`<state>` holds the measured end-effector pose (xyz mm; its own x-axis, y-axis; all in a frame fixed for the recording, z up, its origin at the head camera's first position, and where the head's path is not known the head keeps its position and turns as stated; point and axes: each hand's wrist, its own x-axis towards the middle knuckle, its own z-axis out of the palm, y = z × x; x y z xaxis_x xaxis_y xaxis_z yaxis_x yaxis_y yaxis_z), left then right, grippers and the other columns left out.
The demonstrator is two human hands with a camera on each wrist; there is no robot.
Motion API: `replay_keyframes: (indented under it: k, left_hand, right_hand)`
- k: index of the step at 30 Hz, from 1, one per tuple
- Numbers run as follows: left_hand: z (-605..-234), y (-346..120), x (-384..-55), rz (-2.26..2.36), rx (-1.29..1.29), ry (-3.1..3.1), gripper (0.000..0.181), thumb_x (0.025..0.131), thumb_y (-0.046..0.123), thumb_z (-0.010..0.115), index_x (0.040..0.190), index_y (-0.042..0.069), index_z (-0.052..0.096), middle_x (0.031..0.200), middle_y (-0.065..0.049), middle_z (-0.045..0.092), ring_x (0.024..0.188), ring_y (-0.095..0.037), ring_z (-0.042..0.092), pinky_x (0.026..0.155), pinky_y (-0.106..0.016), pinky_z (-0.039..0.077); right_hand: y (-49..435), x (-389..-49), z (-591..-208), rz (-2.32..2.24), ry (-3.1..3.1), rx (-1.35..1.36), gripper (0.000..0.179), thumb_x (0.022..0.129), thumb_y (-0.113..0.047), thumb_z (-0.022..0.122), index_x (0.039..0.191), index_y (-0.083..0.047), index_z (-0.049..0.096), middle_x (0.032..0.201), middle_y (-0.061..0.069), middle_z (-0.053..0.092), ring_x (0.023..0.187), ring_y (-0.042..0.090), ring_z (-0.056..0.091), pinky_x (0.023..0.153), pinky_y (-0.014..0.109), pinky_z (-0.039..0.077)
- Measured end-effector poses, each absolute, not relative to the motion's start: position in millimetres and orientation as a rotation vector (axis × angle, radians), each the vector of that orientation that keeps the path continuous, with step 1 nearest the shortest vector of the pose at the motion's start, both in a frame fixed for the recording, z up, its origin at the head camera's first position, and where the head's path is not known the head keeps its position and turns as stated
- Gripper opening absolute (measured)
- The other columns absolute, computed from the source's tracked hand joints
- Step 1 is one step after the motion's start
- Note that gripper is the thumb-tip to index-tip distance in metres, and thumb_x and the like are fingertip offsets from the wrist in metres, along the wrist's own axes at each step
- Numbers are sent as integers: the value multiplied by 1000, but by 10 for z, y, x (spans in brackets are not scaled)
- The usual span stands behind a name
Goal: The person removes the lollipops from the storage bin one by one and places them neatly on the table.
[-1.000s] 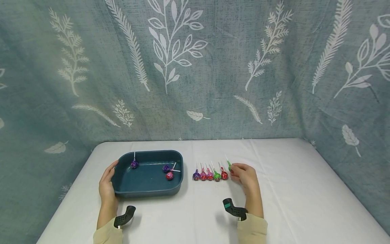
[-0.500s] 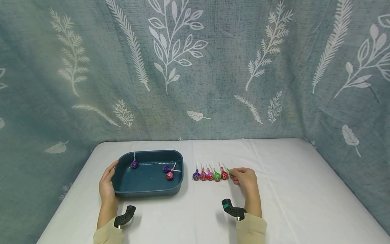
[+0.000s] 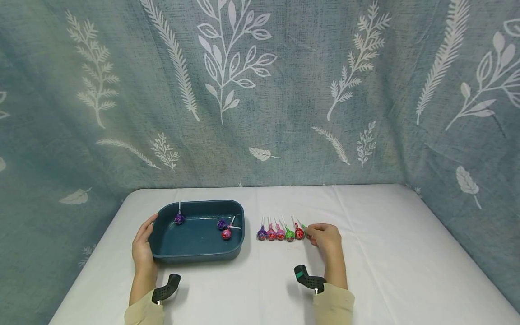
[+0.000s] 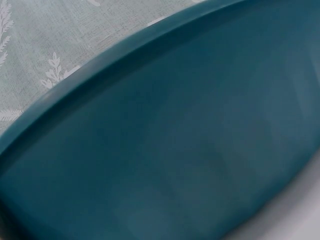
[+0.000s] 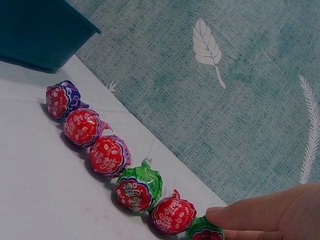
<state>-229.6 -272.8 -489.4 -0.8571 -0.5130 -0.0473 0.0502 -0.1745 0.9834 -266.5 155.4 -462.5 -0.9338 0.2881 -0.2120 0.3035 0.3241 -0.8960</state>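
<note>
My right hand (image 3: 328, 238) pinches a green-wrapped lollipop (image 5: 205, 231) at the right end of a row on the white cloth; fingers partly hide it. In the right wrist view it sits right beside a red lollipop (image 5: 173, 216). Further left in the row come another green lollipop (image 5: 138, 187), two pink ones and a purple lollipop (image 5: 62, 99), sticks pointing away. My left hand (image 3: 142, 246) rests along the outer left wall of a dark teal tray (image 3: 191, 247), its fingers extended. Inside the tray lie purple lollipops (image 3: 179, 219) and a pink lollipop (image 3: 226, 234).
The white-covered table (image 3: 406, 271) ends at a green leaf-patterned curtain (image 3: 292, 113) behind. The tray's right wall stands a short gap left of the row. Black wrist-mounted cameras stick out over the cloth near both sleeves.
My right hand has lowered the green lollipop and brought it left, from slightly apart to beside the red one at the row's end. The left hand and the tray have not moved.
</note>
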Motion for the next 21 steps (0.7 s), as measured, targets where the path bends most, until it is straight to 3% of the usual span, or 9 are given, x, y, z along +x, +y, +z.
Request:
replay_keyframes:
  k: [21]
  left_hand:
    - [-4892,-2735,-2305,-2081,545,-1732,43,105,30,30,139,18,54,150,5,39,143,-12,18,115,-39,-4]
  right_hand:
    - [1587,-2647,-4557,-1729,2558,568,35,88,-11,68,118,6,61,100,20,65,66,18,61,61,27,53]
